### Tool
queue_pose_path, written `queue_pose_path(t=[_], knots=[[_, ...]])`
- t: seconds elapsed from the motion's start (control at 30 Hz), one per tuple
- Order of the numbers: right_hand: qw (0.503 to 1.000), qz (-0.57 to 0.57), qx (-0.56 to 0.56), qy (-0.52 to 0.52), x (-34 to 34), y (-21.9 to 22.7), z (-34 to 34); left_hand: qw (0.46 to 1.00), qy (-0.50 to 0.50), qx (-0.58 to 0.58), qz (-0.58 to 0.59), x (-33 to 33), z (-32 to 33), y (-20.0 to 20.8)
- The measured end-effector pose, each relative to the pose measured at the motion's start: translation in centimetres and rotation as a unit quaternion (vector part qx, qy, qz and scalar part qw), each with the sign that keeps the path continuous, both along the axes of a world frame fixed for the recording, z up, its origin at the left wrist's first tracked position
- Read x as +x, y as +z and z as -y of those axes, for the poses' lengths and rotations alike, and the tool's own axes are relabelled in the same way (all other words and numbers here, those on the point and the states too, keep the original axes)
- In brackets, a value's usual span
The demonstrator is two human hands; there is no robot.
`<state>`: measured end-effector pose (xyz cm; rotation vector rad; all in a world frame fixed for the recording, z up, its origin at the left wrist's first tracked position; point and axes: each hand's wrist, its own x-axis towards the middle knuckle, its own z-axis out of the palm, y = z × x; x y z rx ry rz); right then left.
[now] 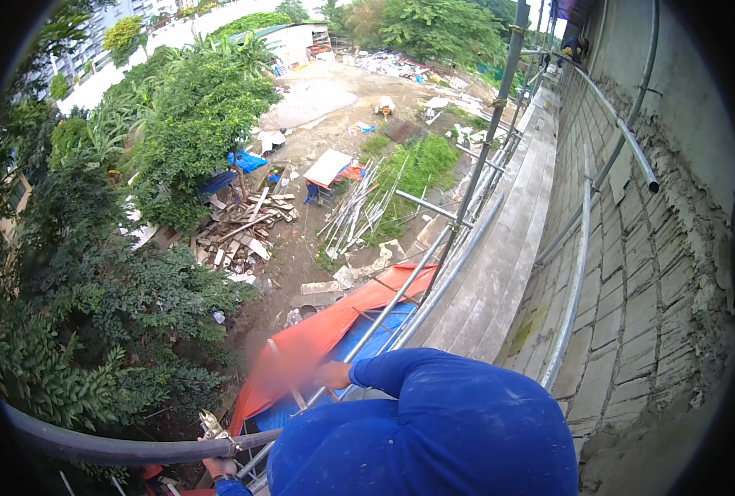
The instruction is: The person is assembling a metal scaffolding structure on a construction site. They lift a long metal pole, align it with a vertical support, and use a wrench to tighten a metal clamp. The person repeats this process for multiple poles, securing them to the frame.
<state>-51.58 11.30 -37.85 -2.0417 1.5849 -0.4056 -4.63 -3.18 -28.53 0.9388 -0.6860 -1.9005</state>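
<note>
Both arms are in blue sleeves. My right hand [334,376] reaches out left and is closed round a silver scaffold tube [376,339]. At the lower left, my left hand [217,468] is just under a dark curved pipe [128,451], its fingers partly hidden behind it. A metal scaffold clamp [212,426] sticks up over the pipe above that hand, which seems closed on its lower part. Blue clothing [425,438] fills the lower middle and hides the tubes beneath. A blurred patch covers part of the orange tarp [367,293] beside my right hand.
Scaffold planks [500,240] run away along an unfinished block wall [615,298] on the right, with upright poles [491,124] and rails [578,273]. Another person [574,48] is at the far end. Far below lie dirt ground, wood scraps [248,227] and trees [202,124].
</note>
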Motion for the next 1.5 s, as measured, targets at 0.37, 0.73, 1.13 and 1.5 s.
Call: queue_pose_path(t=[0.37, 0.73, 1.13, 1.5], knots=[[0.967, 0.105, 0.129, -0.195, -7.5, 2.6, -6.1, 0.998, 0.056, 0.003, -0.009, 1.0, 0.4, -1.5], [0.982, 0.102, 0.151, -0.051, -0.5, 6.6, -0.3, 0.980, 0.189, 0.009, 0.062, -1.4, -1.8, 1.7], [0.858, 0.333, 0.391, -0.012, 13.6, 11.5, 8.8, 0.985, 0.168, 0.001, 0.047, -1.9, -2.5, 3.0], [0.830, 0.426, 0.360, -0.016, 27.3, 13.4, 12.9, 0.982, 0.170, 0.000, 0.077, -2.0, -2.0, 0.2]])
